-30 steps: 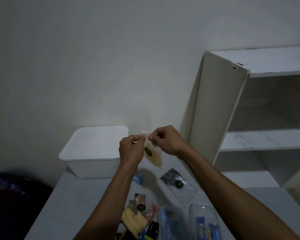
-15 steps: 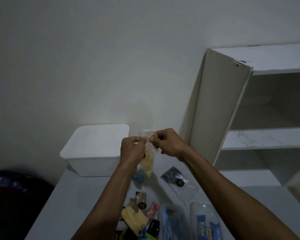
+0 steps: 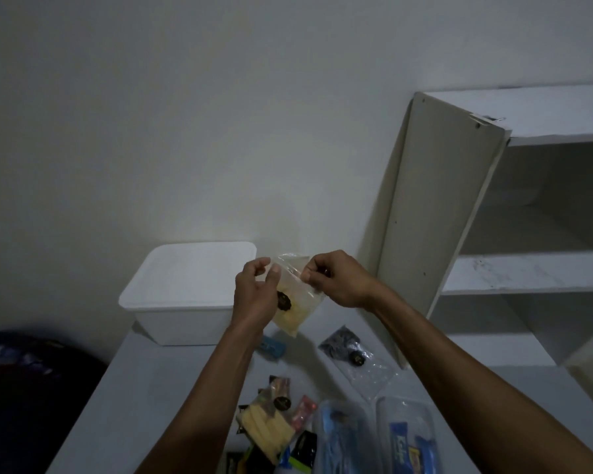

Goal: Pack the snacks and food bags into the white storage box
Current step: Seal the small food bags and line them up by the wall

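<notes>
A clear food bag point(image 3: 297, 304) with yellowish contents and a dark round label hangs in the air over the table. My left hand point(image 3: 257, 295) pinches its top left corner and my right hand point(image 3: 336, 280) pinches the top right edge. The white storage box point(image 3: 182, 302) stands with its lid on at the table's far left, just left of my left hand. Lower down on the table lie more snacks: a clear bag with dark contents point(image 3: 351, 352), a bag of yellow sticks point(image 3: 266, 429), a small blue packet point(image 3: 271, 347) and two clear bags of blue-wrapped bars point(image 3: 408, 439).
A white shelf unit point(image 3: 439, 213) with open compartments stands at the right on the grey table point(image 3: 144, 405). A plain wall is behind. Dark cloth point(image 3: 24, 374) lies beyond the table's left edge.
My hands have drawn a little apart along the bag's top edge, spreading it wider, and the bag now hangs more face-on. The view has shifted slightly.
</notes>
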The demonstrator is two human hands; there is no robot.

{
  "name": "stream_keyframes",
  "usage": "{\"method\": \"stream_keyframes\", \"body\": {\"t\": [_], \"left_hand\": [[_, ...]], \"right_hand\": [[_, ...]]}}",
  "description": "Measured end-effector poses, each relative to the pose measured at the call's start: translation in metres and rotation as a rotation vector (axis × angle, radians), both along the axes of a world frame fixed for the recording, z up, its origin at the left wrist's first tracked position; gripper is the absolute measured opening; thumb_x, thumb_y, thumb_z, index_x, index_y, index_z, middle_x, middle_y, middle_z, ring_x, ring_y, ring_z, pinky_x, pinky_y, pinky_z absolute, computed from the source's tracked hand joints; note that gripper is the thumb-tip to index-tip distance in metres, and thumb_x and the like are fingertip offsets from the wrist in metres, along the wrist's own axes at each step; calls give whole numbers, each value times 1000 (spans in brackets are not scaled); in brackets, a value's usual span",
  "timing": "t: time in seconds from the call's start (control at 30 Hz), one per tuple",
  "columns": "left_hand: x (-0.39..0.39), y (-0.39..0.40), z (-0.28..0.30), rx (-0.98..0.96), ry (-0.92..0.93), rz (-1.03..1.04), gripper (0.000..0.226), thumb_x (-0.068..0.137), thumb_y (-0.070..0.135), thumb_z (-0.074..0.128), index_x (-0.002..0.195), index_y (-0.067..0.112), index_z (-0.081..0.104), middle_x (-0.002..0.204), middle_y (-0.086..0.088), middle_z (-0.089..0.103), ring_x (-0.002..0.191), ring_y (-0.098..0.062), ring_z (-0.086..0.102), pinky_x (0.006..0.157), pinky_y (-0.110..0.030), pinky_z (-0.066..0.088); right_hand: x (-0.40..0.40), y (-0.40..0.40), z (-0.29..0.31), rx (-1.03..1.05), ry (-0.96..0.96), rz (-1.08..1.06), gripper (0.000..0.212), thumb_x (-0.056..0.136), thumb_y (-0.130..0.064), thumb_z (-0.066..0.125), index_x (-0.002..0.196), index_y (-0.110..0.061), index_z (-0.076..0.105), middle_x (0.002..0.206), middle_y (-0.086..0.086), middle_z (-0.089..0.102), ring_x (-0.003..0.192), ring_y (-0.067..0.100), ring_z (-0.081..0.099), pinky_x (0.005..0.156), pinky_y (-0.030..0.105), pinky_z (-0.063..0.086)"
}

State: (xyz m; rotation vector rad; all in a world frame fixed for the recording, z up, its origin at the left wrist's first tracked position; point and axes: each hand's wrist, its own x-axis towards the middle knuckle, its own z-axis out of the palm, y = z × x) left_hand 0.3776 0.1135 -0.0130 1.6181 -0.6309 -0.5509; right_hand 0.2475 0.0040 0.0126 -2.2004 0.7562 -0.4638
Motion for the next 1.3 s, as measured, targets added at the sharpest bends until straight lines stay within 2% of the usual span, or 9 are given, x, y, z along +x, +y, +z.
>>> {"method": "stream_keyframes", "body": {"t": [0.07, 0.13, 0.3, 0.5, 0.67, 0.8, 0.9, 1.17, 1.3], "left_hand": [[9, 2, -5, -13, -28, -91, 23, 97, 32, 56, 119, 27, 62, 118, 4, 62, 96, -14, 60, 74, -27, 52], [15, 3, -7, -38, -48, -134, 15, 95, 31, 60, 106, 26, 69, 109, 2, 68, 95, -16, 61, 79, -31, 53], [19, 6, -7, -114, 65, -55, 8, 90, 24, 68, 86, 21, 74, 87, 4, 72, 82, -11, 62, 77, -32, 53], [27, 17, -11, -101, 227, 5, 7, 88, 28, 70, 84, 24, 73, 84, 7, 68, 82, -8, 59, 71, -27, 45], [35, 27, -34, -114, 142, -40, 5, 89, 24, 70, 88, 20, 72, 86, 0, 70, 77, -8, 61, 68, -16, 48], [34, 27, -54, -69, 213, -61, 7, 88, 23, 71, 89, 17, 72, 87, -5, 71, 75, -11, 61, 69, -21, 48], [33, 19, -64, -61, 282, -38, 7, 87, 23, 71, 89, 16, 72, 84, -4, 70, 74, -11, 61, 68, -23, 47], [26, -31, -83, 34, 223, -78, 1, 87, 25, 72, 87, 24, 72, 87, 2, 73, 80, -11, 64, 73, -23, 49], [26, -77, -89, 73, 240, -65, 3, 85, 26, 74, 87, 26, 75, 92, 2, 72, 85, -12, 64, 69, -22, 46]], "right_hand": [[-3, -3, 7, 29, 44, 50, 19, 95, -25, 62, 87, -10, 69, 73, -5, 66, 70, 11, 61, 62, 26, 48], [-4, -5, 14, 47, 84, 81, 18, 96, -25, 61, 91, -10, 70, 77, -5, 65, 75, 11, 60, 63, 25, 48], [-7, 1, 16, 158, -21, 27, 23, 95, -31, 62, 95, -9, 69, 81, -1, 68, 74, 8, 62, 63, 22, 50], [-5, 22, -13, 223, -235, -170, 13, 90, -28, 70, 89, -15, 72, 80, 0, 70, 74, 7, 63, 64, 26, 54], [5, 38, -39, 229, -295, -370, 15, 86, -31, 74, 78, -19, 71, 75, 9, 70, 67, 14, 60, 63, 37, 56], [3, 43, -57, 295, -336, -470, 21, 82, -26, 79, 80, -6, 73, 70, 9, 65, 64, 12, 55, 57, 27, 51], [0, 41, -65, 368, -314, -440, 10, 85, -17, 75, 84, -7, 74, 76, 6, 68, 67, 11, 60, 58, 20, 53], [-10, -3, -87, 327, -261, -553, 9, 90, -16, 70, 87, -8, 72, 78, 4, 69, 69, 10, 60, 62, 22, 55], [-9, -49, -100, 302, -272, -589, 12, 89, -17, 72, 89, -5, 73, 80, 14, 70, 68, 13, 59, 59, 24, 53]]}}
